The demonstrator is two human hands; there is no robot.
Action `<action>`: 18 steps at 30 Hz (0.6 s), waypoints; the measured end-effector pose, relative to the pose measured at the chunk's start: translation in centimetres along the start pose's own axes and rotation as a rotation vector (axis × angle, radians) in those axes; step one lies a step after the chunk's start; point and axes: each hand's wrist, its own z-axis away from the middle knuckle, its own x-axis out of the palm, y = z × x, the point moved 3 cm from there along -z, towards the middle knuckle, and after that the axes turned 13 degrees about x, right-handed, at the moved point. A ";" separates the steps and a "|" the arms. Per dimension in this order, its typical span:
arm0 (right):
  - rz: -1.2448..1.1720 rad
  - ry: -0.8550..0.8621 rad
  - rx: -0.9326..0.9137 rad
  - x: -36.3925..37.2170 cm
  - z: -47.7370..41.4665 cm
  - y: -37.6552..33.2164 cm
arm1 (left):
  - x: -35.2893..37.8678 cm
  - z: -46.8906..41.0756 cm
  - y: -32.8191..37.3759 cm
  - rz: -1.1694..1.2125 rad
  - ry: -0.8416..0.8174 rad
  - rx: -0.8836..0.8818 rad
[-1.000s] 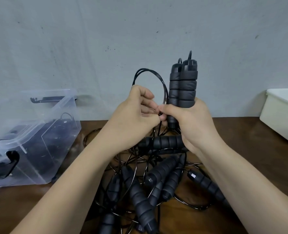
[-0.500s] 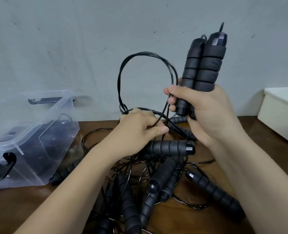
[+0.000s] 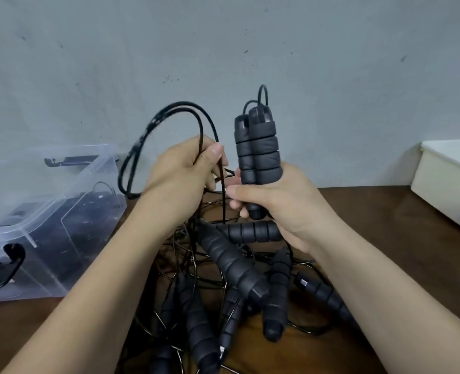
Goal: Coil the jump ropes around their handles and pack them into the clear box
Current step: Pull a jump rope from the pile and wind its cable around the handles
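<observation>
Two handles (image 3: 258, 155) gripped — right fingers (image 3: 241, 190), rope (image 3: 180, 104) — left fingers (image 3: 212, 155)

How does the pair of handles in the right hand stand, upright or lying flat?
Upright: the right hand grips the two handles side by side, cord ends pointing up.

a pair of black foam handles (image 3: 258, 147) is held upright, side by side, by the right hand (image 3: 274, 203), whose fingers are curled round their lower part. a doubled loop of black rope (image 3: 169, 125) is gripped by the left hand (image 3: 180, 171), just beside the handles, and arcs up and out to the left. beneath both hands, a tangled pile of jump ropes (image 3: 231, 279) is spread on the brown table (image 3: 385, 225). a clear box (image 3: 48, 211) with dark contents stands at the left, and a white bin (image 3: 450, 182) at the right edge.
</observation>
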 end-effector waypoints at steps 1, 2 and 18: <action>0.010 -0.005 -0.005 0.2 0.0 0.2 | 0.3 0.2 -0.1 0.107 0.002 -0.017; 0.022 -0.009 -0.015 0.5 0.0 0.3 | 0.6 0.3 -0.1 0.201 0.007 -0.020; -0.036 0.053 -0.103 1.4 0.2 0.8 | 1.3 0.8 1.3 0.319 0.045 0.025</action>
